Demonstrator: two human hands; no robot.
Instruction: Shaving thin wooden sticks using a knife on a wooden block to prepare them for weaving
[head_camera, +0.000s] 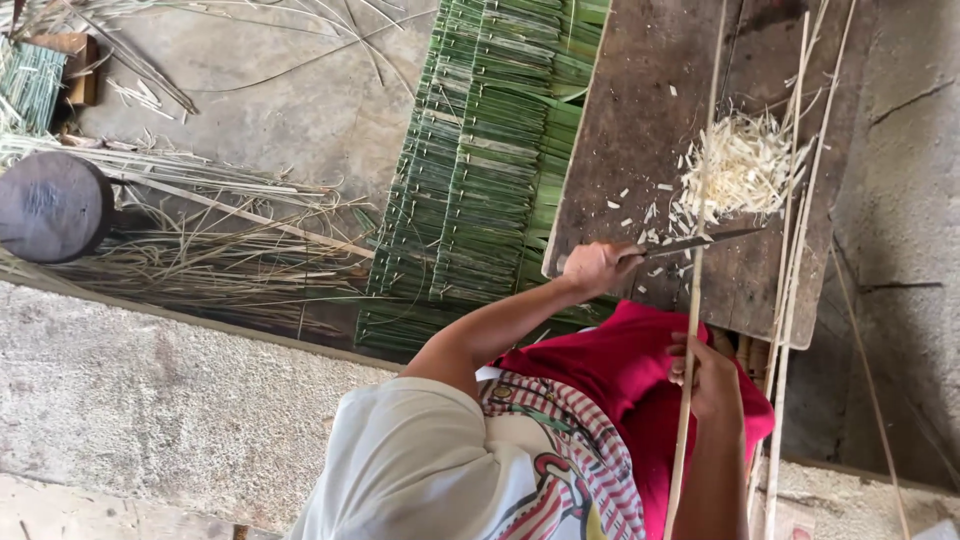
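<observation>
My left hand (598, 267) is shut on the handle of a long knife (700, 241), whose blade lies across a thin pale stick (694, 300). Lower down the same stick, my right hand (706, 376) grips it above my red-clad lap. The stick runs lengthwise over a dark wooden board (640, 130). A heap of pale shavings (745, 165) sits on the board just beyond the blade, with small chips scattered around it.
A panel of folded green palm leaves (480, 170) lies left of the board. Several more thin sticks (792, 280) rest along the board's right side. Dry leaf strips (200, 260) and a round dark object (50, 205) lie at left on the concrete floor.
</observation>
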